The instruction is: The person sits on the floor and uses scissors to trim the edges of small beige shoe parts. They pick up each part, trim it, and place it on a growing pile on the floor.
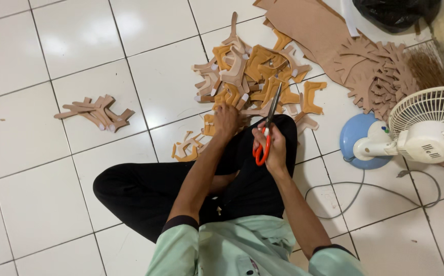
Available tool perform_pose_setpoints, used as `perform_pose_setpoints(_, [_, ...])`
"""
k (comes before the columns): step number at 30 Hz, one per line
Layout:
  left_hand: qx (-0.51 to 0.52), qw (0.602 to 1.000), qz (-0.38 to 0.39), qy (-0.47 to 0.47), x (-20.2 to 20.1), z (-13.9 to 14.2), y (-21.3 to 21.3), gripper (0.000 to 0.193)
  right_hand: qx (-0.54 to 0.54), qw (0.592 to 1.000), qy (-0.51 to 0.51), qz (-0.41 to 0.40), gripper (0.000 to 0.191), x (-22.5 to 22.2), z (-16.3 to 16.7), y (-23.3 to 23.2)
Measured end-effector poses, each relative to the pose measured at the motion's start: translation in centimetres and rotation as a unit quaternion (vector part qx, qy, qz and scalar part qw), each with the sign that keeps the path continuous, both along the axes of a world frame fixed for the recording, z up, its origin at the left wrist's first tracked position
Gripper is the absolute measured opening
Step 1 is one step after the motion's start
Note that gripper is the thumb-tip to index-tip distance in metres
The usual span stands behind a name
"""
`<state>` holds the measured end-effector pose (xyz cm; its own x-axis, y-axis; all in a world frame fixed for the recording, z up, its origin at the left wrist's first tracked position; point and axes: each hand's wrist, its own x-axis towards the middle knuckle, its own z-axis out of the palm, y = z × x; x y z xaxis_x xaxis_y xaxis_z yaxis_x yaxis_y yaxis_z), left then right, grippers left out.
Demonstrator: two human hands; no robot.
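I sit cross-legged on a white tiled floor. My right hand (272, 145) grips orange-handled scissors (266, 130), blades pointing up and away over a heap of tan and orange cut-out pieces (255, 76). My left hand (227, 120) reaches to the near edge of that heap, fingers curled down on the pieces; whether it holds one I cannot tell. A few small orange offcuts (189, 150) lie by my left knee.
A small stack of tan cut pieces (97, 113) lies apart at the left. Brown sheet material (311, 30) and more brown cut-outs (380, 76) lie far right. A white and blue fan (416, 135) stands at right, its cord (355, 191) looping on the floor. A black bag (395, 11) sits at top.
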<state>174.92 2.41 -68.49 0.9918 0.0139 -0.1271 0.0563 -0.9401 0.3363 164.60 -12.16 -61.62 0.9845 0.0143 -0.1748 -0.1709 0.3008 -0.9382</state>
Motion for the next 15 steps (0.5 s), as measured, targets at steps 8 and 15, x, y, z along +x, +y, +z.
perform_pose_setpoints(8, [0.243, 0.93, -0.234, -0.143, 7.3, 4.1, -0.4, 0.061, 0.098, 0.993, -0.064, 0.033, 0.021, 4.0, -3.7, 0.2])
perform_pose_setpoints(15, [0.334, 0.865, -0.348, -0.14, 9.1, 3.1, 1.9, 0.05, -0.007, 0.999, -0.026, 0.028, 0.028, 3.9, -4.9, -0.1])
